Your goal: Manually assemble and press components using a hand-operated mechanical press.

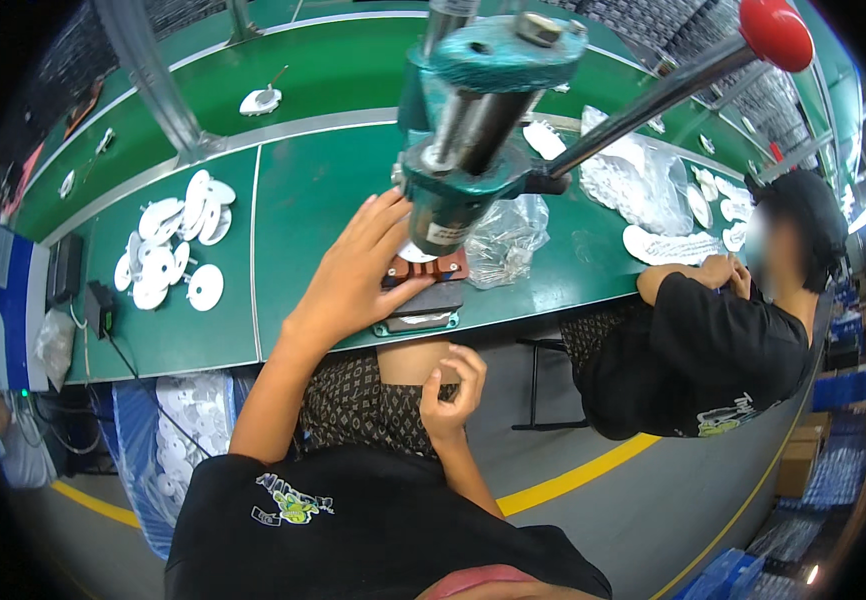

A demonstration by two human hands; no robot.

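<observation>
My left hand (353, 268) rests at a green hand press (468, 150), its fingers and thumb spread around a reddish-brown fixture block (450, 266). The thumb lies along the block's front, while some fingertips pass out of sight behind the press. Beneath the ram sits a white round piece (415, 252), partly covered. My right hand (453, 397) hovers over my lap, below the table edge, with loosely curled fingers apart from the thumb and nothing visible between them. The press lever, tipped with a red ball knob (776, 33), points up to the right.
White discs (168, 245) lie piled on the green table's left. Right of the press is a clear bag of small metal parts (505, 245); beyond it, a bag of white pieces (638, 185). A co-worker (698, 330) sits at right. A blue-lined bin (193, 425) stands below left.
</observation>
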